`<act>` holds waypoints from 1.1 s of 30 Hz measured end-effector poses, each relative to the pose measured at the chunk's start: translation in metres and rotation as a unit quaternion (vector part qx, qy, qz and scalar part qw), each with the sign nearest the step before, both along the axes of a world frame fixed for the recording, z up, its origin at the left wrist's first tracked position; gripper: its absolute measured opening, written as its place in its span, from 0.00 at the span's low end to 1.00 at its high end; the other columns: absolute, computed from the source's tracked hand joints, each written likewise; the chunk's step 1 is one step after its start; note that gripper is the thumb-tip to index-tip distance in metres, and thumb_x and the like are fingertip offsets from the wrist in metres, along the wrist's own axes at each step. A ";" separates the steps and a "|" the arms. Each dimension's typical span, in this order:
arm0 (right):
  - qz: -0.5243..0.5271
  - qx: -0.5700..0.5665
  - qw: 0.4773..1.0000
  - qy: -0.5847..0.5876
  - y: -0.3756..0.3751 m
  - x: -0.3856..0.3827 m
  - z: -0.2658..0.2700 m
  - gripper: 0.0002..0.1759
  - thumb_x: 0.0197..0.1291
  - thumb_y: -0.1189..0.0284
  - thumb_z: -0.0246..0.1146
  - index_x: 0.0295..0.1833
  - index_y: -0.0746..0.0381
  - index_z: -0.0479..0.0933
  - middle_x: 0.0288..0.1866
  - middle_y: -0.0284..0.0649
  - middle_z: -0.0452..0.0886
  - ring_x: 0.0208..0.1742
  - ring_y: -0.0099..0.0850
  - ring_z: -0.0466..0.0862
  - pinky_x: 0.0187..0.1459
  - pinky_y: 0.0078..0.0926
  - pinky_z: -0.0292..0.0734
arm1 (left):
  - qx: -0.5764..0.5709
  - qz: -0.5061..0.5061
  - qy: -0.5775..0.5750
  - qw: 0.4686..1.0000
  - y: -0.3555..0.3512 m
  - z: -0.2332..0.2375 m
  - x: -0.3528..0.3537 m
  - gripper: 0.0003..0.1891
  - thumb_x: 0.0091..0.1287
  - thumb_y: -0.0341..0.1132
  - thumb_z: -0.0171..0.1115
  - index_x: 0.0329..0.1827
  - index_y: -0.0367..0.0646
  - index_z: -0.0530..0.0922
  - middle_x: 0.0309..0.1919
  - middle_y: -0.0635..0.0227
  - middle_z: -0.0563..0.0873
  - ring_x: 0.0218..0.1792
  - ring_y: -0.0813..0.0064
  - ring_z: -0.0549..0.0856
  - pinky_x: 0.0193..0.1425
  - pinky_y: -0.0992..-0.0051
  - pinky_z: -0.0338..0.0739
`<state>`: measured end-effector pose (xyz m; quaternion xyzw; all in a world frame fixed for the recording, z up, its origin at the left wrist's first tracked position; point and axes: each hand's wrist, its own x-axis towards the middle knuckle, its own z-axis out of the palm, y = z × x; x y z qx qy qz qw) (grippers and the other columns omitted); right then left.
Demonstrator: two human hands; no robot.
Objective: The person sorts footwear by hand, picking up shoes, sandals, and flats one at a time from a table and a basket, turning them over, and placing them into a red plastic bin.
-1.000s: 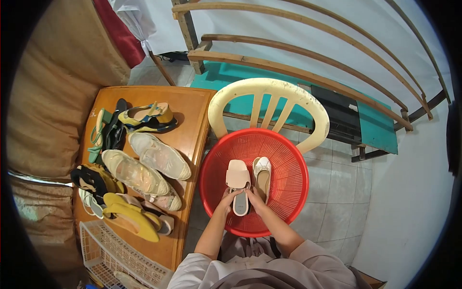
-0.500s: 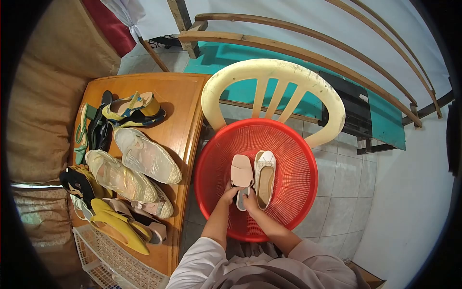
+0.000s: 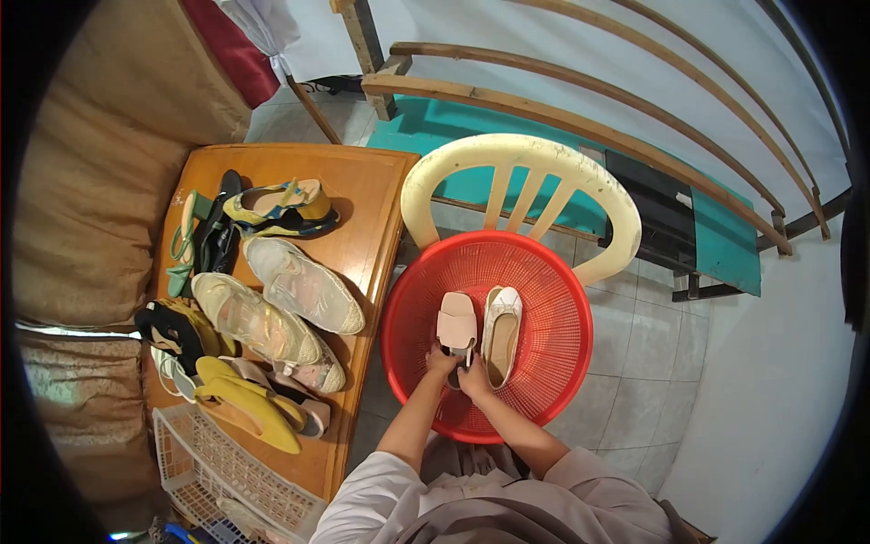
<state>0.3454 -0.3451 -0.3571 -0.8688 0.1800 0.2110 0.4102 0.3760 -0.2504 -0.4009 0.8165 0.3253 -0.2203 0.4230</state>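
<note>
Inside a red plastic basket (image 3: 395,363) lies a pale pink slide sandal (image 3: 457,325) with a broad strap, part of another possibly beneath it. My left hand (image 3: 441,361) grips its heel end from the left, fingers closed. From the right, my right hand (image 3: 472,375) is closed on the same end. Just right of the sandal, a pair of white ballet flats (image 3: 502,337) rests against each other, toes pointing away from me. My fingers hide much of the sandal's sole.
The basket sits on a cream plastic chair (image 3: 521,150). To the left, a wooden table (image 3: 362,181) holds several pairs of shoes, including yellow pointed flats (image 3: 249,403) and mesh flats (image 3: 304,283). A white plastic crate (image 3: 213,471) stands nearest me. Behind the chair is a green bench (image 3: 453,122).
The view has shifted, so the table and shoes appear farther right. Both hands stay at the sandal's heel end, and its sole is now more covered.
</note>
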 end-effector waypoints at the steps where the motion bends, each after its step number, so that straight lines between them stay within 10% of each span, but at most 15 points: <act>1: 0.008 -0.022 0.999 -0.022 -0.002 -0.002 0.006 0.32 0.51 0.70 0.59 0.62 0.66 0.58 0.59 0.55 0.66 0.59 0.49 0.67 0.58 0.39 0.64 | 0.004 -0.006 -0.019 1.000 0.001 0.011 -0.004 0.37 0.42 0.38 0.72 0.58 0.39 0.68 0.49 0.51 0.76 0.52 0.56 0.76 0.55 0.66 0.71; 11: 0.016 0.257 0.966 -0.022 -0.008 0.023 0.105 0.31 0.56 0.67 0.59 0.61 0.72 0.61 0.60 0.56 0.67 0.63 0.42 0.67 0.60 0.31 0.63 | -0.348 0.066 -0.235 0.905 0.038 0.245 -0.055 0.06 0.64 0.32 0.57 0.38 0.39 0.75 0.26 0.76 0.77 0.28 0.88 0.74 0.33 0.85 0.69; 19: 0.134 0.375 0.917 0.000 0.059 0.017 0.250 0.28 0.60 0.70 0.55 0.64 0.71 0.58 0.64 0.53 0.62 0.67 0.39 0.62 0.64 0.28 0.57 | -0.144 0.284 -0.433 0.843 0.102 0.364 -0.124 0.06 0.63 0.33 0.59 0.31 0.42 0.74 0.21 0.77 0.75 0.24 0.89 0.73 0.28 0.88 0.65; 24: 0.231 0.416 0.879 0.031 0.100 -0.008 0.289 0.27 0.61 0.68 0.54 0.62 0.70 0.60 0.63 0.51 0.65 0.64 0.35 0.66 0.62 0.26 0.60 | -0.051 0.477 -0.488 0.729 0.151 0.346 -0.164 0.06 0.63 0.31 0.58 0.39 0.41 0.70 0.28 0.75 0.74 0.26 0.89 0.70 0.27 0.89 0.64; 33: 0.357 0.360 0.861 -0.027 0.189 -0.008 0.283 0.29 0.61 0.59 0.52 0.59 0.71 0.64 0.57 0.50 0.71 0.57 0.34 0.71 0.56 0.25 0.64 | -0.276 0.522 -0.331 0.736 0.202 0.320 -0.162 0.18 0.60 0.45 0.60 0.44 0.43 0.68 0.29 0.72 0.77 0.26 0.80 0.76 0.26 0.80 0.71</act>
